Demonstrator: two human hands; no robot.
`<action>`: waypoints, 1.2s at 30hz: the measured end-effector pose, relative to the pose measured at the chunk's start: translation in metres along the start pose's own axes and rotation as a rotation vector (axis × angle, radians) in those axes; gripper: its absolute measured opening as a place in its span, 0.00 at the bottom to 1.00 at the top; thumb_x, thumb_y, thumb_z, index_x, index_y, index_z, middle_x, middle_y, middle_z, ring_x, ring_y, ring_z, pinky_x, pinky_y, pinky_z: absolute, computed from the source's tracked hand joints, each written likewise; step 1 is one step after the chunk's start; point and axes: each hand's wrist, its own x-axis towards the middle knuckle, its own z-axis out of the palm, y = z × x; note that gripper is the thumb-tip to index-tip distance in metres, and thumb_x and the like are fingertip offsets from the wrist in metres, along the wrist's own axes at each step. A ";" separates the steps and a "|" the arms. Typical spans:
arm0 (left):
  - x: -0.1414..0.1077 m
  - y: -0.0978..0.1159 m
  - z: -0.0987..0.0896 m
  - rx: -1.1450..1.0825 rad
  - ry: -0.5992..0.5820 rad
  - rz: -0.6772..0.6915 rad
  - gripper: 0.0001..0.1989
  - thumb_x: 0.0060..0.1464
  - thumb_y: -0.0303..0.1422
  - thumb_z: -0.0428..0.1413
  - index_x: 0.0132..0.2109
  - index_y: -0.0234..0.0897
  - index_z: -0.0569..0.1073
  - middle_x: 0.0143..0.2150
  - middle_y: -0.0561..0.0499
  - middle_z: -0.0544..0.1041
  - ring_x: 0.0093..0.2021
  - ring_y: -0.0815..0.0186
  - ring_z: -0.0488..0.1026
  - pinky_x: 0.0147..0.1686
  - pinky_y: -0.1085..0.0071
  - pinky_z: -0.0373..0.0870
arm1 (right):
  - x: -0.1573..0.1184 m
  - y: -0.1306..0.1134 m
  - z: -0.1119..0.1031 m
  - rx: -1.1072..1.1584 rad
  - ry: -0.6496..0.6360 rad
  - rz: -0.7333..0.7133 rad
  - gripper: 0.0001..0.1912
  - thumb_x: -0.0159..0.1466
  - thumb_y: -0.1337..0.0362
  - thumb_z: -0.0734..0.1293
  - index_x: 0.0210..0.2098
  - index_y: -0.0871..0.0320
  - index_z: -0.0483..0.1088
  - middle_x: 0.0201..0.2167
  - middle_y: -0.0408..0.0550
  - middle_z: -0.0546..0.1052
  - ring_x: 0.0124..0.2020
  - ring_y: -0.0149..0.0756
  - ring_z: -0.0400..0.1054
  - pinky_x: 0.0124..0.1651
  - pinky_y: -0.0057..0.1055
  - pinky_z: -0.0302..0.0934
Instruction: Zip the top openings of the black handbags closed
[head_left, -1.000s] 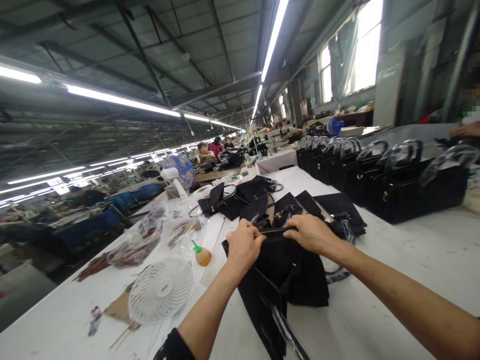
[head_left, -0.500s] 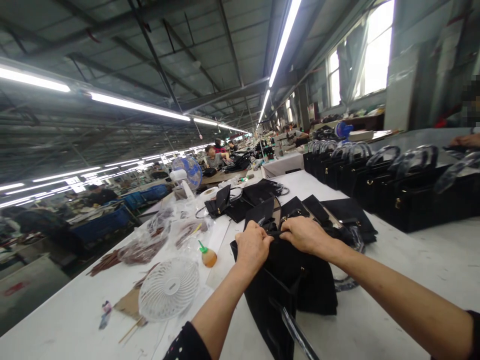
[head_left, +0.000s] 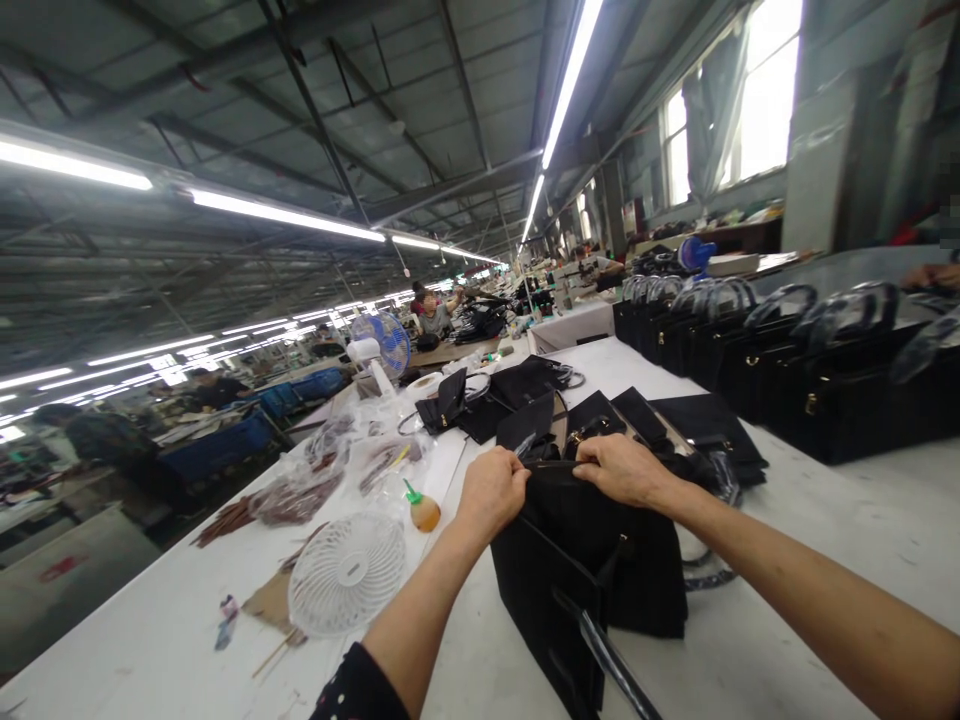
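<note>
A black handbag (head_left: 559,560) lies on the white table in front of me, one plastic-wrapped handle (head_left: 607,660) hanging toward me. My left hand (head_left: 493,492) pinches the bag's top edge at its left. Farther right along that same edge, my right hand (head_left: 621,468) grips it between thumb and fingers. The stretch of edge between my hands is drawn fairly straight. Just beyond, more black bags and flat bag pieces (head_left: 525,385) lie heaped, some with gold-coloured fittings.
A row of black handbags (head_left: 787,380) with wrapped handles stands along the right. To the left are a white fan grille (head_left: 349,575), a small bottle with a green nozzle (head_left: 424,510) and clear plastic bags (head_left: 322,470). A blue fan (head_left: 382,343) stands farther back.
My hands have moved apart along the bag's top edge, the left one going left. The edge between them looks straighter. The view has shifted slightly.
</note>
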 end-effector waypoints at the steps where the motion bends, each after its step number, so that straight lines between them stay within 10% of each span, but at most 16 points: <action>1: 0.000 0.001 0.001 0.013 0.003 0.004 0.10 0.54 0.36 0.52 0.32 0.38 0.75 0.36 0.49 0.76 0.38 0.63 0.72 0.39 0.69 0.65 | -0.001 0.000 0.000 0.004 0.000 -0.016 0.11 0.59 0.57 0.62 0.28 0.55 0.72 0.30 0.44 0.77 0.32 0.34 0.68 0.30 0.28 0.50; 26: -0.008 -0.001 0.004 0.089 0.000 -0.041 0.13 0.58 0.37 0.48 0.36 0.35 0.74 0.37 0.44 0.77 0.38 0.60 0.74 0.39 0.66 0.66 | 0.022 -0.026 0.017 -0.090 0.011 -0.245 0.14 0.62 0.56 0.61 0.29 0.54 0.74 0.33 0.46 0.77 0.37 0.37 0.70 0.38 0.29 0.56; 36: -0.011 -0.005 0.001 0.049 -0.007 -0.077 0.11 0.55 0.35 0.49 0.37 0.35 0.74 0.39 0.45 0.77 0.40 0.61 0.73 0.41 0.67 0.66 | 0.019 0.005 -0.020 0.266 -0.049 -0.129 0.12 0.59 0.58 0.61 0.37 0.57 0.73 0.30 0.43 0.77 0.32 0.33 0.69 0.35 0.26 0.58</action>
